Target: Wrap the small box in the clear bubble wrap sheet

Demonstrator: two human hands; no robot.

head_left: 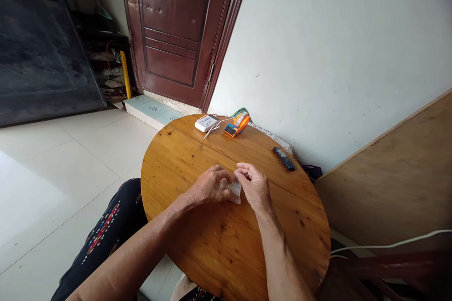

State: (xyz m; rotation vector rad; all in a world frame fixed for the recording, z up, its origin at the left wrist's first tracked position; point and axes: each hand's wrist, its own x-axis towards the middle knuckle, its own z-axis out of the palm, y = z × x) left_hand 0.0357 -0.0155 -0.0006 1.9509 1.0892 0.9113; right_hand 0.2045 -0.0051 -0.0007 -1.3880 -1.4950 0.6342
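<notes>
Both my hands meet at the middle of a round wooden table [197, 160]. My left hand [211, 186] and my right hand [254, 185] are closed, fingers curled, around a small pale flat thing [235, 189] held between them just above the tabletop. It looks like a small packet or a thin stack of cards; I cannot tell which. Most of it is hidden by my fingers.
At the table's far edge lie a white device with a cable [206, 122] and an orange gadget [237, 125]. A dark blurred bar [284, 158] lies at the right near the white wall. A wooden board [391, 174] leans at right; a brown door [176, 23] stands behind.
</notes>
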